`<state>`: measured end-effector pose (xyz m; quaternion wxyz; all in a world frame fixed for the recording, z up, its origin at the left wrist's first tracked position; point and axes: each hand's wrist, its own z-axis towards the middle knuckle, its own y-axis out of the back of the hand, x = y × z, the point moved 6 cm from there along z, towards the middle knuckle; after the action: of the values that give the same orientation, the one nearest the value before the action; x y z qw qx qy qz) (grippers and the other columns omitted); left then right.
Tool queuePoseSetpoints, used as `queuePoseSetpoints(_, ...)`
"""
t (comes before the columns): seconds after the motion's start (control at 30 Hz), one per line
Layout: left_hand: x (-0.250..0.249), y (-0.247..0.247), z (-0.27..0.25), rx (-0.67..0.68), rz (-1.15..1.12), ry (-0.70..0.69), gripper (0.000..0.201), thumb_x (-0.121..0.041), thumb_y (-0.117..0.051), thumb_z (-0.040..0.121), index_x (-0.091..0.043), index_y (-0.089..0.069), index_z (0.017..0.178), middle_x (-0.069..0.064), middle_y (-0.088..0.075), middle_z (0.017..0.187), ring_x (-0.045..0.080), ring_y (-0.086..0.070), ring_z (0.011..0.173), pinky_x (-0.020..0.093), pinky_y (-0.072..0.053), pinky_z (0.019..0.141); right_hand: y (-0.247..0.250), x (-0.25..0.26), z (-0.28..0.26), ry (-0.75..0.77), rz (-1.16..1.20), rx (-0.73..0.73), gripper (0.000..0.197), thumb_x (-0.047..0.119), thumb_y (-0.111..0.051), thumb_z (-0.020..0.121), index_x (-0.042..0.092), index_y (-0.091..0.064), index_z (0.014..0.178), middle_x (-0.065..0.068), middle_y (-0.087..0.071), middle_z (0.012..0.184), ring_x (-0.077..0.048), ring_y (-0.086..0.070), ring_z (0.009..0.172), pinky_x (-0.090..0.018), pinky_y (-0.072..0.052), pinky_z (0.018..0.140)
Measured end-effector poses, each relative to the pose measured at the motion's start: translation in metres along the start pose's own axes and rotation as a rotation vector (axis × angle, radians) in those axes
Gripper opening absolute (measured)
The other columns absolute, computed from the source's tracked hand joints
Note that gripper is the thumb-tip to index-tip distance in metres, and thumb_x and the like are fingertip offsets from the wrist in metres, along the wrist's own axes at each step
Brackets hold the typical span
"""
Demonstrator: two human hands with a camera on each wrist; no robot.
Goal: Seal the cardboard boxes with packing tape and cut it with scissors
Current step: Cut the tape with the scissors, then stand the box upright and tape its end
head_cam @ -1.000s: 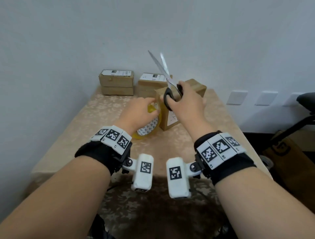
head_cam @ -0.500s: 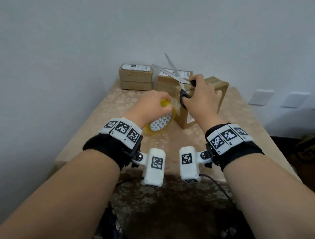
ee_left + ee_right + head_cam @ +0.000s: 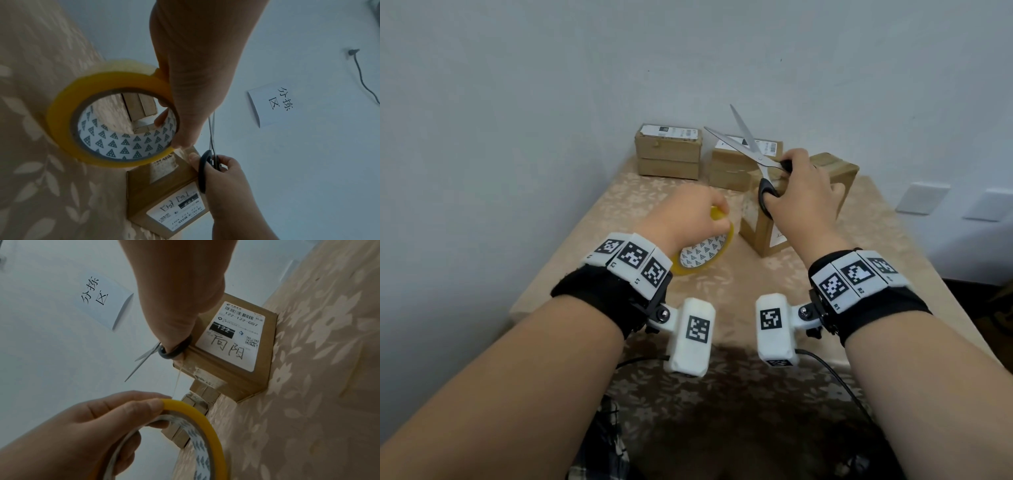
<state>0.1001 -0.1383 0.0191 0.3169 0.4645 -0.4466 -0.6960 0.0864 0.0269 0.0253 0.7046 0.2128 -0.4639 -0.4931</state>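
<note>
Head view, left hand (image 3: 685,216) gripping tape roll (image 3: 703,255), right hand (image 3: 803,198) gripping open-bladed scissors (image 3: 751,147) above box (image 3: 760,226) edge

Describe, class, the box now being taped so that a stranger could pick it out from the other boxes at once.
On the patterned table, stacked boxes sit by the wall. The cardboard box stands nearer and alone, right of the yellow tape roll. Only it has the right hand with open scissors upon it.

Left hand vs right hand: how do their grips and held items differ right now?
The left hand grips the yellow packing tape roll low beside the near cardboard box. The right hand holds the black-handled steel scissors above that box, blades open and pointing up. Both wear marker wristbands.
</note>
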Motion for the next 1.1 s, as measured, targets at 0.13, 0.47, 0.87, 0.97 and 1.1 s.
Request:
queuePoseSetpoints(0.13, 0.0, -0.001, 0.001, -0.002, 0.035, 0.002, 0.031, -0.035, -0.059, 0.088, -0.023, -0.064, 0.116, 0.001, -0.062, 0.115, 0.016, -0.052, 0.1, 0.024, -0.033, 0.074, 0.002, -0.008, -0.004, -0.028, 0.238, -0.005, 0.042, 0.031, -0.064, 0.086, 0.019, -0.047, 0.122, 0.005, -0.06, 0.111, -0.018, -0.054, 0.106, -0.034, -0.041, 0.085)
queuePoseSetpoints(0.47, -0.011, -0.006, 0.005, -0.054, 0.049, 0.025, 0.029, -0.034, -0.056, 0.087, -0.019, -0.065, 0.111, 0.003, -0.061, 0.106, 0.018, -0.053, 0.089, 0.027, -0.04, 0.068, 0.057, -0.089, -0.036, -0.52, 0.449, -0.142, 0.056, 0.044, -0.071, 0.082, 0.015, -0.034, 0.111, -0.006, -0.059, 0.098, -0.032, -0.067, 0.083, -0.043, -0.057, 0.065)
queuePoseSetpoints(0.87, -0.004, -0.007, 0.011, -0.055, 0.035, 0.074, 0.027, -0.034, -0.055, 0.086, -0.019, -0.065, 0.106, -0.001, -0.059, 0.091, 0.018, -0.055, 0.083, 0.028, -0.042, 0.064, 0.033, -0.057, -0.036, -0.265, -0.485, 0.654, 0.024, 0.021, -0.049, 0.096, 0.003, -0.059, 0.108, -0.006, -0.058, 0.08, -0.02, -0.054, 0.062, -0.029, -0.041, 0.054)
queuePoseSetpoints(0.97, -0.003, -0.006, 0.012, -0.061, 0.03, 0.07, 0.027, -0.034, -0.056, 0.086, -0.02, -0.065, 0.107, -0.002, -0.059, 0.092, 0.016, -0.054, 0.082, 0.027, -0.04, 0.063, 0.026, -0.039, -0.038, -0.204, -0.579, 0.774, 0.026, 0.032, -0.055, 0.095, 0.007, -0.056, 0.088, -0.007, -0.06, 0.086, -0.023, -0.055, 0.071, -0.03, -0.045, 0.068)
queuePoseSetpoints(1.1, 0.0, -0.005, 0.011, -0.045, -0.008, 0.055, 0.028, -0.033, -0.056, 0.087, -0.018, -0.065, 0.109, 0.0, -0.06, 0.1, 0.016, -0.053, 0.085, 0.026, -0.04, 0.065, 0.017, -0.043, -0.04, -0.197, -0.677, 0.805, 0.019, 0.025, -0.065, 0.088, 0.006, -0.061, 0.086, -0.007, -0.06, 0.078, -0.024, -0.061, 0.076, -0.03, -0.05, 0.072)
